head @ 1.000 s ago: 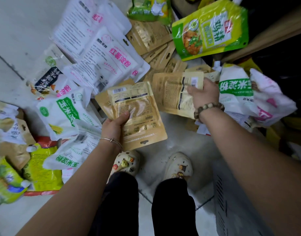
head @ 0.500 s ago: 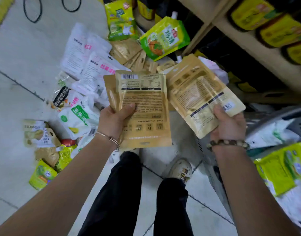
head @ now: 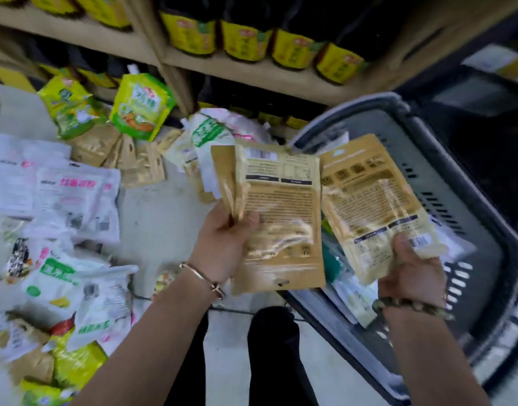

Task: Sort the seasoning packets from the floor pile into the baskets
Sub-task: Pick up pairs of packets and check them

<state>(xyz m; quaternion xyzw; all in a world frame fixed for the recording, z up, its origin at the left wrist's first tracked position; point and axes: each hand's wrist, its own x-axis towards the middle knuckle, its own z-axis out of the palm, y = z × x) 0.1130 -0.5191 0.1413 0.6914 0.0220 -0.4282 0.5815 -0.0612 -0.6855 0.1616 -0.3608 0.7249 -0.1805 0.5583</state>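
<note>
The grey basket [head: 445,183] stands on the floor below a wooden shelf [head: 251,73]. Just over its left rim, the left hand [head: 222,244] grips a fanned stack of tan kraft seasoning packets [head: 281,218], with the thumb curled across the front one. Above the basket's inside, the right hand [head: 412,271] pinches a single tan packet [head: 374,200] by its lower end. The floor pile [head: 76,200] of white and green packets lies to the left of the basket.

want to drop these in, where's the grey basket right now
In the head view the grey basket is low on the right, beneath the right hand and its tan packet, next to the wooden shelf.
</note>
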